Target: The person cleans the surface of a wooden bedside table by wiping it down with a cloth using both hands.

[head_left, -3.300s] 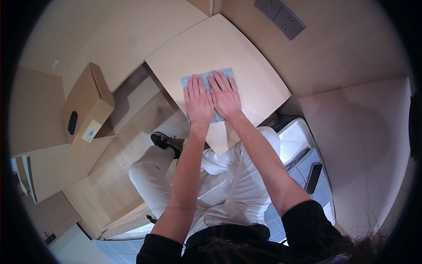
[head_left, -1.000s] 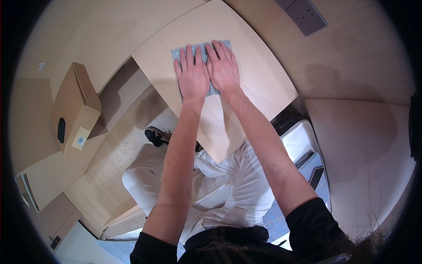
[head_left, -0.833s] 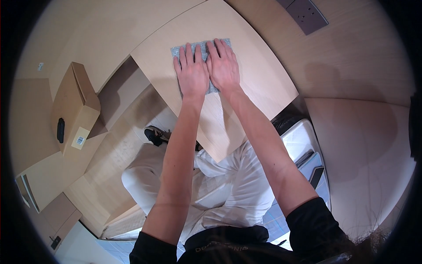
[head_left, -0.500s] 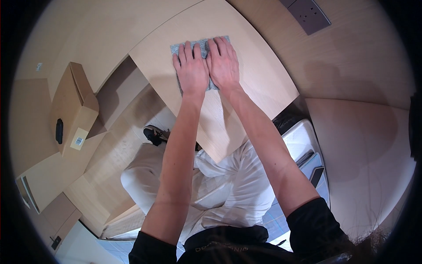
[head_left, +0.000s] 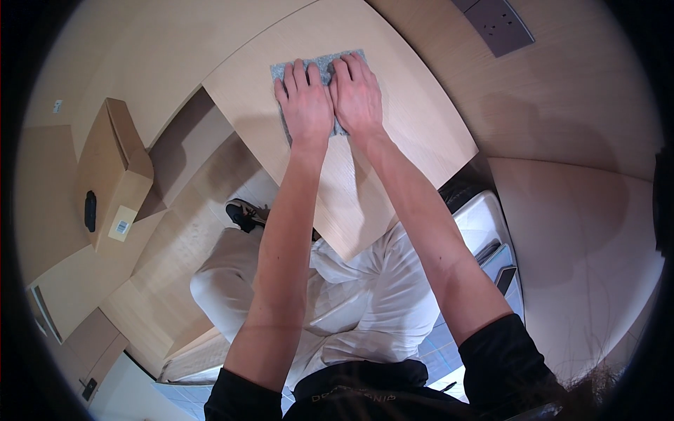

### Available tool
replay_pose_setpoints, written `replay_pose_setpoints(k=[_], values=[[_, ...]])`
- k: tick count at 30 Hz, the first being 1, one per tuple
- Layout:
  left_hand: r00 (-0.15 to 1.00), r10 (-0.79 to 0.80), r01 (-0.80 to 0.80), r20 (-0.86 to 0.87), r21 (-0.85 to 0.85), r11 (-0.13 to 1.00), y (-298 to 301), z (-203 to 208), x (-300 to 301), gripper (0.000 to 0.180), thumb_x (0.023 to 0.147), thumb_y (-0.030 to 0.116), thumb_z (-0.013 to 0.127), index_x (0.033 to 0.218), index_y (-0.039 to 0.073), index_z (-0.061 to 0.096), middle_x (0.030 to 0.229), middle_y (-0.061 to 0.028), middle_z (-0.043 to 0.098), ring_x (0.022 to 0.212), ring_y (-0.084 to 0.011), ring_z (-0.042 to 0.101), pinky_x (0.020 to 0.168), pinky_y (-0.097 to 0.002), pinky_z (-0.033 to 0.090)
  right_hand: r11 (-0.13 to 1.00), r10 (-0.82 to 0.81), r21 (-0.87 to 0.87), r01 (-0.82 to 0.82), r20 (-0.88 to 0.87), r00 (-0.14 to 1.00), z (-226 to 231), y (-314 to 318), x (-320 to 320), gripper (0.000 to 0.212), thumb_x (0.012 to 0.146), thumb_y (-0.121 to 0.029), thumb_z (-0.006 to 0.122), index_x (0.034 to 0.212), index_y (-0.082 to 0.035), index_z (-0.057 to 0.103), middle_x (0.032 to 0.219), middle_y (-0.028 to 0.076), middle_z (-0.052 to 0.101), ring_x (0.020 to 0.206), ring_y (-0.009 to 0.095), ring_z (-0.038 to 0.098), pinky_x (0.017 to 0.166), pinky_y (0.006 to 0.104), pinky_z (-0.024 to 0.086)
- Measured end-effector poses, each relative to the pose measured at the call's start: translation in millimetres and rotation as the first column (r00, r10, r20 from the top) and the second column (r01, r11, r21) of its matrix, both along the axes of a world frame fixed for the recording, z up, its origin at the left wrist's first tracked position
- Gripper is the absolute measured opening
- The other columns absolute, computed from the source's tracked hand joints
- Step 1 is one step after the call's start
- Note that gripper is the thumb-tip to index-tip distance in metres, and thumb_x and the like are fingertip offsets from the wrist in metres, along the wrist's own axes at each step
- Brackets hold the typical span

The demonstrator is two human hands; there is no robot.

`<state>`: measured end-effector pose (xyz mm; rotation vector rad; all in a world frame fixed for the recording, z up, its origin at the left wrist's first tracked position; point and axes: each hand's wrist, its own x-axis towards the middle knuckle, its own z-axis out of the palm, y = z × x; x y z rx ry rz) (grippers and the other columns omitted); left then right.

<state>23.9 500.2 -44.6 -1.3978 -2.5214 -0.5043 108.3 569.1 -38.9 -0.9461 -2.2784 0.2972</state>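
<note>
A grey, rough-looking square sheet (head_left: pixel 325 67) lies flat on a pale wood-grain tabletop (head_left: pixel 414 105). I cannot tell whether it is cloth or wrapping. My left hand (head_left: pixel 309 112) rests palm down on its left part, fingers stretched forward and a little spread. Beside it, my right hand (head_left: pixel 359 99) lies palm down on the right part, thumb side close against the left hand. Both hands press from above, and neither grips an edge of the sheet. Much of the sheet is hidden beneath them.
At the left stands a cardboard box (head_left: pixel 112 179) with a black handle. A wall socket plate (head_left: pixel 497 27) is at the upper right. The tabletop's near corner points at my lap. Right of my legs, a spiral notebook (head_left: pixel 491 254) and a dark phone-like object (head_left: pixel 505 279) lie on a white surface.
Both hands and the grey sheet beneath them have slid slightly away from me across the tabletop. The view has shifted a little.
</note>
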Motion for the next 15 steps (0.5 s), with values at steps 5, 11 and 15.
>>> replay_pose_setpoints(k=[5,11,15], values=[[1.000,0.007,-0.007,-0.006,-0.015,1.000,4,0,-2,0.045,0.104,0.028,0.058,0.143,0.006,0.058,0.156,-0.0148,0.053,0.150,-0.0335,0.044,0.126,-0.0551,0.029,1.000,-0.005,0.006,0.005,0.010,1.000,1,3,-2,0.026,0.099,-0.017,0.062,0.121,-0.004,0.067,0.136,0.017,0.066,0.141,0.036,0.055,0.111,0.0474,0.046],[1.000,0.015,-0.014,0.005,-0.023,1.000,9,-1,-4,0.042,0.103,0.026,0.058,0.140,0.005,0.057,0.154,-0.0151,0.054,0.150,-0.0342,0.044,0.125,-0.0551,0.029,1.000,-0.017,0.017,0.016,0.029,0.999,0,6,-3,0.027,0.097,-0.016,0.063,0.122,-0.004,0.067,0.137,0.017,0.065,0.141,0.036,0.054,0.110,0.0475,0.047],[1.000,0.017,-0.017,0.015,0.004,1.000,12,-1,-6,0.040,0.104,0.026,0.057,0.136,0.004,0.057,0.152,-0.0161,0.054,0.149,-0.0352,0.044,0.125,-0.0552,0.030,0.999,-0.028,0.023,0.027,0.028,0.999,-1,8,-6,0.029,0.097,-0.016,0.063,0.123,-0.004,0.066,0.138,0.018,0.064,0.142,0.037,0.054,0.110,0.0481,0.047]])
